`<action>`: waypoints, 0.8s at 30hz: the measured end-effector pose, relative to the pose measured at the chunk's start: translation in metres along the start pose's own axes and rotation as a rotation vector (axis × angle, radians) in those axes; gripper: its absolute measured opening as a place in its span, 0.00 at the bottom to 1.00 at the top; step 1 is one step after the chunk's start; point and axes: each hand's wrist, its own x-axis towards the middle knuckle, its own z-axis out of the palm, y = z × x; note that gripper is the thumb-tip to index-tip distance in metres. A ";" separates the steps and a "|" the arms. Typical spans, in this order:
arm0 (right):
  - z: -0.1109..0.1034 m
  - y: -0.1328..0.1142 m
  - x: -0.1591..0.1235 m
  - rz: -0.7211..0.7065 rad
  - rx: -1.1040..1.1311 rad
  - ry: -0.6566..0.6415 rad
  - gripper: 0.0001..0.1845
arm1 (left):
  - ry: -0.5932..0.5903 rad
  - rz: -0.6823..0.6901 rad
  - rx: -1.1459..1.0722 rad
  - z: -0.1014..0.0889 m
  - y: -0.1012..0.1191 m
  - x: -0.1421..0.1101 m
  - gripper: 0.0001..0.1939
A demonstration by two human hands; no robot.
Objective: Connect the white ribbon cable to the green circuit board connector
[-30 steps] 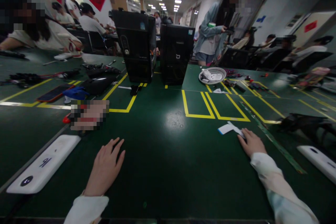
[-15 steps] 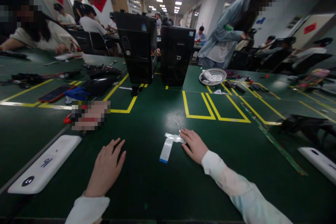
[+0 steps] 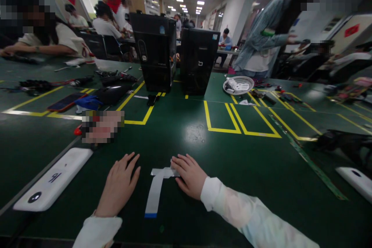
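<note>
A white flat ribbon cable [image 3: 155, 193], folded into an angle and with a blue strip at its near end, lies on the green table [image 3: 162, 139] between my hands. My right hand [image 3: 190, 174] is closed on its right end, the fingertips partly covering the upper fold. My left hand [image 3: 119, 186] rests on the table to the left of the cable, palm down, fingers stretched and thumb apart. It holds nothing and does not touch the cable.
A white power-strip-like device [image 3: 54, 180] lies at left, by a blurred patch [image 3: 103, 126]. Two black computer towers [image 3: 154, 54] stand ahead. A round white basket [image 3: 238, 85] and a long green strip [image 3: 308, 159] are to the right. Other people sit and stand beyond.
My right hand has moved left and nearer to me, and the ribbon cable has come along with it, now closer to my left hand. My left hand has stayed put.
</note>
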 end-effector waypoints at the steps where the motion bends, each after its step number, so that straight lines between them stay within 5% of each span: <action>1: -0.001 -0.002 -0.001 -0.006 0.007 -0.007 0.30 | -0.005 -0.004 -0.005 0.000 0.000 0.000 0.28; 13: -0.007 -0.004 -0.004 -0.016 0.025 -0.021 0.32 | -0.038 -0.020 0.003 -0.004 0.001 0.001 0.29; 18: -0.013 0.035 -0.016 0.005 -0.107 0.054 0.31 | -0.046 -0.032 -0.003 -0.005 0.002 0.001 0.29; 21: -0.029 0.091 -0.039 0.249 -0.247 0.195 0.27 | -0.043 -0.036 -0.006 -0.004 0.003 0.001 0.29; 24: -0.050 0.152 -0.078 0.706 -0.381 0.327 0.28 | -0.027 -0.026 -0.007 -0.002 0.001 0.001 0.28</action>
